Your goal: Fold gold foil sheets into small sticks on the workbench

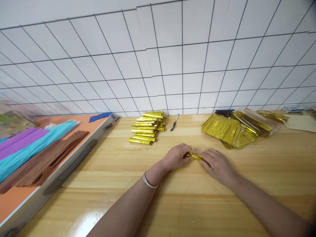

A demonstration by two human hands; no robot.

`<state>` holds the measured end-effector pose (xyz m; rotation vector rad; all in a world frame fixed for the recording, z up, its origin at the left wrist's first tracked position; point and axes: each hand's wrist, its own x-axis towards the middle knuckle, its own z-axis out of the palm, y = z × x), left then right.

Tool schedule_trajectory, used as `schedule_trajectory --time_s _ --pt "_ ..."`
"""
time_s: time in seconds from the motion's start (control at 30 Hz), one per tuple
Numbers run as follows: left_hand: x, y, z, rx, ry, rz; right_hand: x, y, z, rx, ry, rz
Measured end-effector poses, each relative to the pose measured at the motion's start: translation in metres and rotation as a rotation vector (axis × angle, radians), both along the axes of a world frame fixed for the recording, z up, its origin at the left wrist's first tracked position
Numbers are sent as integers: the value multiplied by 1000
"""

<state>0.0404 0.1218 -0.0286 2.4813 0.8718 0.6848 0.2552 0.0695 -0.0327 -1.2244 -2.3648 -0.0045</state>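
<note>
A narrow strip of shiny gold foil (196, 157) is stretched between my hands just above the wooden table (187, 204). My left hand (177, 157), below a silver bangle, pinches its left end. The right end is between the thumb and fingers of my right hand (217, 165). Beyond my left hand lies a stack of folded gold foil strips (145, 128). Flat gold foil pieces (227, 130) are heaped beyond my right hand.
A pen (174, 122) lies near the tiled wall (168, 59). At the left, a metal-edged orange surface (14, 205) holds brown (46, 158), turquoise (37, 141) and purple (22, 141) crepe paper. Beige paper (301, 122) lies at the far right.
</note>
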Motion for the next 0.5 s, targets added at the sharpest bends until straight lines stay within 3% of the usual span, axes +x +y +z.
schedule_trajectory --time_s 0.5 --pt "1 -1 3 -19 -8 -11 0 0 0 9 5 5"
